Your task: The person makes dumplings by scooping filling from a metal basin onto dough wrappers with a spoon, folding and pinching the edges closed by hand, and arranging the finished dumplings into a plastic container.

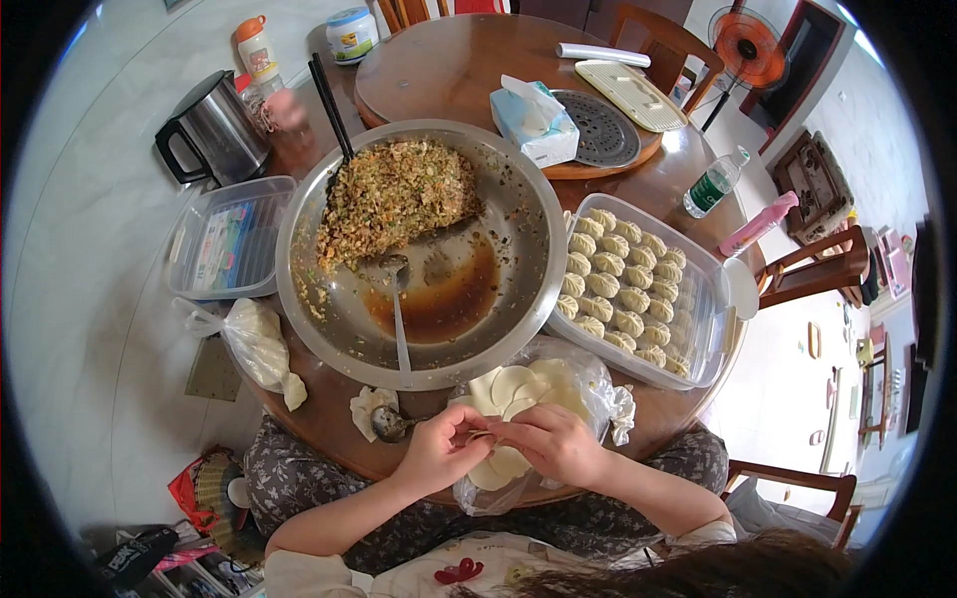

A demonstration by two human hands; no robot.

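Observation:
My left hand point(449, 450) and my right hand point(556, 445) meet over the near table edge, fingertips closed on one dumpling wrapper point(478, 436). Fingers cover most of it, so I cannot tell whether filling is inside. Beneath and behind my hands, overlapping round wrappers point(508, 384) lie on a clear plastic bag point(590, 371). A large steel bowl point(538, 299) holds chopped filling point(404, 194), brown liquid, a spoon point(401, 319) and black chopsticks point(332, 105). To its right, pleated dumplings point(628, 297) sit in rows in a clear plastic container point(710, 371).
Left of my hands are another spoon point(391, 426) on crumpled paper and a tied bag of dough point(257, 339). A lidded plastic box point(227, 239) and a kettle point(211, 130) stand farther left. Behind are a tissue box point(535, 125), a green-labelled bottle point(714, 183) and a pink bottle point(760, 224).

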